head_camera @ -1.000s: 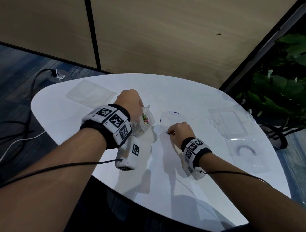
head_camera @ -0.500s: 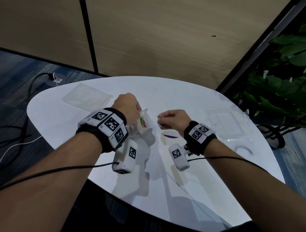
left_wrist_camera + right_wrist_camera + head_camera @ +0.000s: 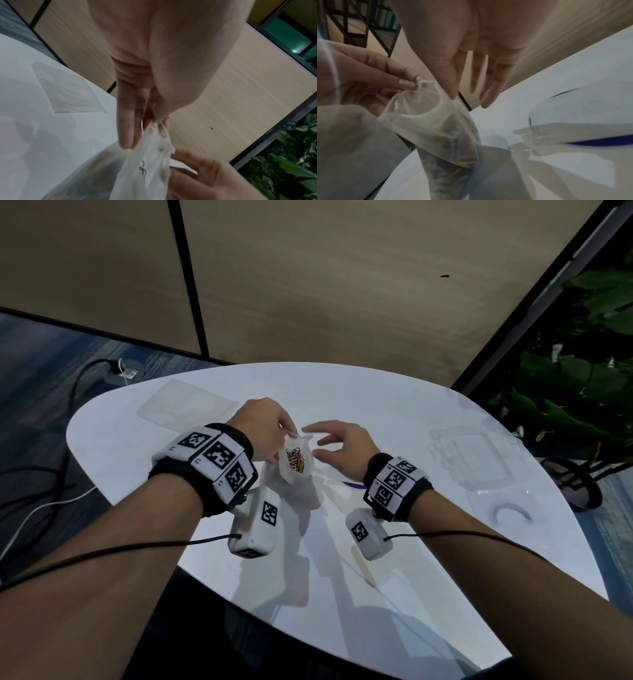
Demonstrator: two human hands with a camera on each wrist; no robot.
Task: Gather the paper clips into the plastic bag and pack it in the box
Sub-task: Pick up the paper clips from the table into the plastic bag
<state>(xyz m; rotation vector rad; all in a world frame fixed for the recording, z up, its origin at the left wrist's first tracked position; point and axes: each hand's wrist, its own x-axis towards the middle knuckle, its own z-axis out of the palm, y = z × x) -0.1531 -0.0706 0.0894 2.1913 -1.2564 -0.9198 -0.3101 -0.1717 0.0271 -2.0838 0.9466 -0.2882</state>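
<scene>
A clear plastic bag (image 3: 297,463) hangs open-mouthed above the white table (image 3: 376,412), with several coloured paper clips (image 3: 295,460) piled in its bottom. My left hand (image 3: 270,429) pinches the bag's rim (image 3: 419,83) between thumb and fingertips. My right hand (image 3: 337,441) hovers just right of the bag's mouth, fingers spread and straight, holding nothing; its thumb tip (image 3: 453,96) is at the bag's edge. In the left wrist view the bag (image 3: 149,155) drapes below my left fingers (image 3: 125,128). The clear plastic box (image 3: 476,457) lies open at the right of the table.
A flat clear bag (image 3: 186,407) lies at the table's far left. A purple strip (image 3: 352,484) rests on the table under my right wrist. A clear lid piece with a curved ring (image 3: 510,510) sits near the right edge. Plants (image 3: 579,378) stand to the right; cables (image 3: 41,501) run on the floor.
My right hand rose from the table to the bag's mouth and spread its fingers; the clip it pinched is no longer in it. My left hand kept holding the bag up.
</scene>
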